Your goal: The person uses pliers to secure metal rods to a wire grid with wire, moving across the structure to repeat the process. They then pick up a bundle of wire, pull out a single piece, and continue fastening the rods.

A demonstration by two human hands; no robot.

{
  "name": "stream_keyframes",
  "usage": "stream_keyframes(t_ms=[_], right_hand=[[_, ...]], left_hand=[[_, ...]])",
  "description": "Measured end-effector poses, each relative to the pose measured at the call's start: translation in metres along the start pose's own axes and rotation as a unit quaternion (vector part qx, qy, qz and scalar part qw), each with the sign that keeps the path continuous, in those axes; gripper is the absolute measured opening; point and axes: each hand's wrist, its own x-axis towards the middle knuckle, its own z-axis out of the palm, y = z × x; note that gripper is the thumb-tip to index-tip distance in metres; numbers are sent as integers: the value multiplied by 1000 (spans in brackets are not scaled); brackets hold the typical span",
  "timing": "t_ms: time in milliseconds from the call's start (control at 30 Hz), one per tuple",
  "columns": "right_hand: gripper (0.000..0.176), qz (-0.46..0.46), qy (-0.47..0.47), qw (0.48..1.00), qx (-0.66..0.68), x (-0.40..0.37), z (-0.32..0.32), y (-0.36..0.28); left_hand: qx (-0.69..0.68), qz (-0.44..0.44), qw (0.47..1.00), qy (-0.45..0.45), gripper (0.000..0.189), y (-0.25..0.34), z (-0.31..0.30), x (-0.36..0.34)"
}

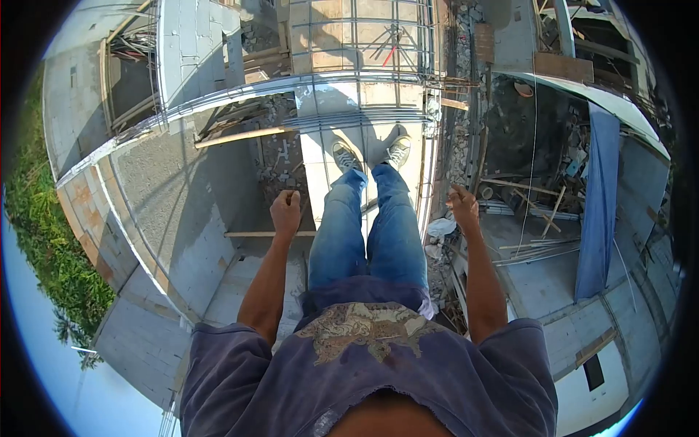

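Observation:
Both arms are held out to the sides, in front of the body. My left hand (286, 211) is closed, its fingers curled in a loose fist beside the left leg; whether it holds something small cannot be made out. My right hand (463, 207) is on the other side of the legs, fingers bent and pinched together, with anything between them too small to tell. Neither hand touches the structure. The feet, in worn shoes (397, 151), stand on a pale panel (328, 171). Just ahead of them, thin steel bars (364, 119) run across the panel.
A rebar grid (354, 33) lies over boards ahead. Drops open on both sides, with block walls (189, 54) and rubble (459, 146) below. A wooden pole (240, 137) juts out at left. A blue sheet (598, 204) hangs at right.

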Motion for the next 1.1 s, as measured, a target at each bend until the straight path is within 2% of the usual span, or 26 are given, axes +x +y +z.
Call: stream_keyframes(t_ms=[67, 100, 133, 233, 300, 333, 367, 400, 433, 467, 533, 600, 633, 667, 733, 767, 800, 833, 867, 900, 967, 1000, 1067, 1100], right_hand=[[37, -19, -33, 999, 24, 48, 24, -13], [36, -72, -21, 996, -40, 77, 39, -3], [35, -123, -8, 987, -107, 106, 52, 6], [29, -116, -3, 985, -130, 208, 107, 21], [25, -246, 26, 957, -152, 276, 145, 36], [24, -257, 5, 955, -151, 313, 163, 48], [28, -269, 27, 943, -193, 344, 182, 58], [32, -309, 3, 922, -232, 368, 193, 58], [33, -345, 29, 901, -262, 391, 206, 66], [27, -385, 57, 892, -231, 400, 213, 57], [23, -438, 116, 847, -280, 435, 229, 73], [20, -437, 118, 848, -275, 459, 238, 95], [17, -474, 120, 833, -259, 470, 239, 106], [17, -466, 137, 834, -261, 474, 238, 110], [15, -425, 80, 856, -283, 472, 235, 108], [16, -430, 92, 849, -293, 473, 236, 106], [16, -409, 71, 863, -290, 474, 234, 105], [15, -467, 110, 828, -291, 484, 236, 122], [15, -523, 148, 788, -290, 494, 239, 138], [15, -523, 166, 786, -286, 491, 233, 134], [16, -401, 116, 877, -240, 474, 217, 122], [16, -400, 128, 876, -236, 473, 214, 125], [20, -394, 268, 844, -246, 479, 210, 139], [28, -369, 275, 858, -226, 481, 214, 150]], left_hand=[[38, 14, 999, -29, 25, -7, 22, 31], [35, 13, 999, -29, 25, -16, 42, 54], [52, 54, 997, -25, 24, -27, 65, 80], [104, 136, 985, -36, 22, -67, 147, 171], [162, 199, 965, -54, 24, -85, 202, 229], [183, 222, 956, -63, 26, -91, 226, 257], [207, 238, 946, -77, 28, -99, 248, 282], [231, 254, 935, -88, 31, -108, 268, 306], [252, 264, 925, -112, 30, -116, 284, 327], [273, 273, 912, -137, 30, -126, 297, 348], [277, 333, 886, -166, 26, -143, 311, 378], [255, 310, 895, -196, 24, -148, 315, 398], [242, 328, 895, -181, 22, -148, 317, 402], [231, 348, 893, -168, 20, -148, 317, 405], [211, 376, 886, -171, 17, -147, 316, 410], [206, 392, 881, -164, 17, -149, 317, 416], [223, 394, 869, -201, 15, -152, 316, 424], [243, 394, 854, -240, 14, -151, 315, 427], [245, 407, 848, -235, 14, -151, 317, 425], [227, 418, 855, -208, 13, -147, 321, 421], [205, 447, 855, -166, 12, -132, 331, 416], [207, 458, 849, -164, 12, -124, 340, 414], [185, 459, 858, -137, 12, -111, 362, 411], [186, 462, 856, -139, 12, -107, 371, 410]])
